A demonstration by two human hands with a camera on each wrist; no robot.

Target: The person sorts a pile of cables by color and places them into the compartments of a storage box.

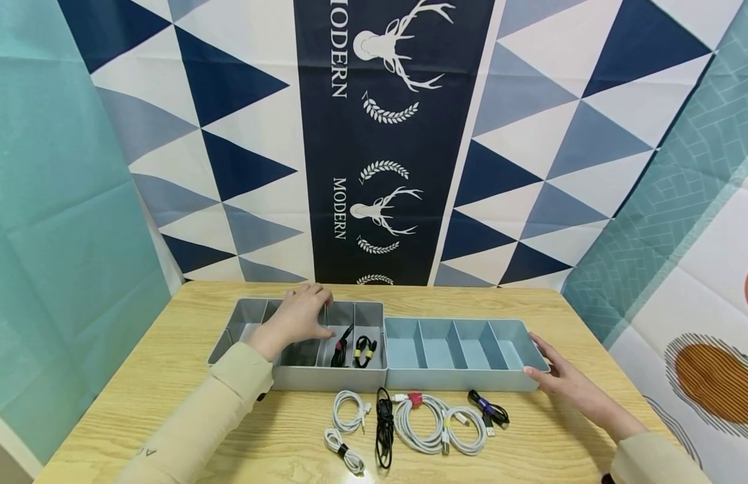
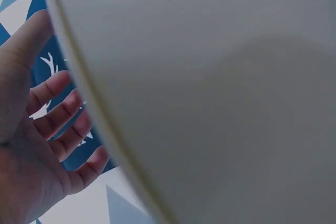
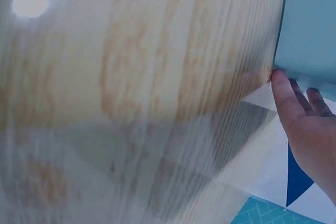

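On the wooden table [image 1: 168, 376], a grey divided tray [image 1: 253, 319] is set end to end with a light blue divided tray [image 1: 459, 383], the two touching. The left hand [image 1: 298, 316] is laid across the grey tray's dividers, fingers relaxed and slightly spread, nothing gripped. The right hand [image 1: 562, 376] is pressed flat against the blue tray's right end, fingers straight. Two bundled cables [image 1: 352, 351] are seen in the grey tray's right compartments. Coiled white and black cables [image 1: 422, 420] are spread just before the trays.
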